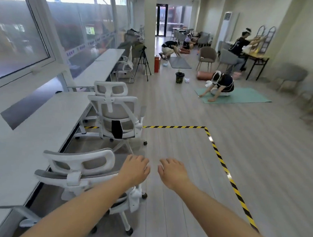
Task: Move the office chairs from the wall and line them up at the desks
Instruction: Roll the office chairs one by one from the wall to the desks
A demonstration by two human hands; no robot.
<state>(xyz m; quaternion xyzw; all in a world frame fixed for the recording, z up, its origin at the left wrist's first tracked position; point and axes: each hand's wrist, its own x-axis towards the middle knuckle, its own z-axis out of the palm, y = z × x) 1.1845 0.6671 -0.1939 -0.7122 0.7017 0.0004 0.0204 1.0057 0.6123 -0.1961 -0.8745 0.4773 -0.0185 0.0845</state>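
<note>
A white office chair with grey mesh (81, 170) stands at the near desk (25, 148) on the left, its back towards me. A second white office chair (114, 113) stands further along the same desk row. A third white chair (125, 65) is at the far desk (102, 65). My left hand (134, 169) hovers just right of the near chair's backrest, fingers relaxed and holding nothing. Beside it, over the bare floor, my right hand (173, 172) is likewise relaxed and empty.
Yellow-black tape (220, 157) marks a corner on the wooden floor. A tripod (143, 64), a red box (157, 63) and a black bucket (179, 77) stand ahead. A person kneels on a green mat (250, 97); other people work further back.
</note>
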